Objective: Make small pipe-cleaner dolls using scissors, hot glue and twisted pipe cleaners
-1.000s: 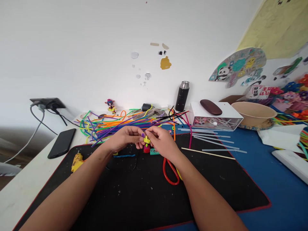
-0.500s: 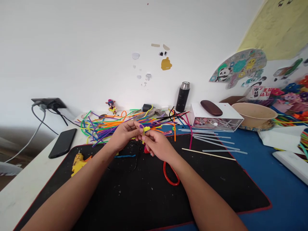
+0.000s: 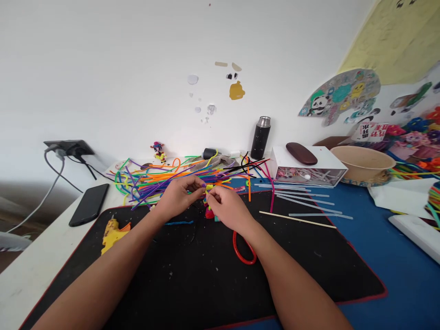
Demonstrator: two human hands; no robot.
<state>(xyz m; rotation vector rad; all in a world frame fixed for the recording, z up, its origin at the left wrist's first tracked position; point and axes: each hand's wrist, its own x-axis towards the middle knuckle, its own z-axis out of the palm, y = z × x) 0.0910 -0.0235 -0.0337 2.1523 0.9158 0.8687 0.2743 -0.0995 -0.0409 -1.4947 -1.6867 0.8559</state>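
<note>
Above the black mat (image 3: 206, 284), my left hand (image 3: 178, 196) and my right hand (image 3: 227, 207) meet, fingers closed in a pinch. Between their fingertips is a small twisted piece of yellow pipe cleaner (image 3: 209, 187), with a bit of purple at its left. Just under the fingers shows a red fuzzy piece (image 3: 209, 214), partly hidden, with a teal bit beside it. Behind my hands spreads a pile of coloured pipe cleaners (image 3: 151, 185), mostly purple and orange.
A yellow glue gun (image 3: 112, 234) lies left of my forearm, near a black phone (image 3: 89, 204). A red loop (image 3: 244, 254) lies by my right forearm. Clear glue sticks (image 3: 309, 204) and a thin wooden stick (image 3: 297, 220) are on the right, before a white box (image 3: 309, 160). Behind stands a black flask (image 3: 261, 138).
My left fingers have shifted and sit slightly lower on the yellow piece. My right hand stays nearly in place. More of the red and teal bits shows beneath.
</note>
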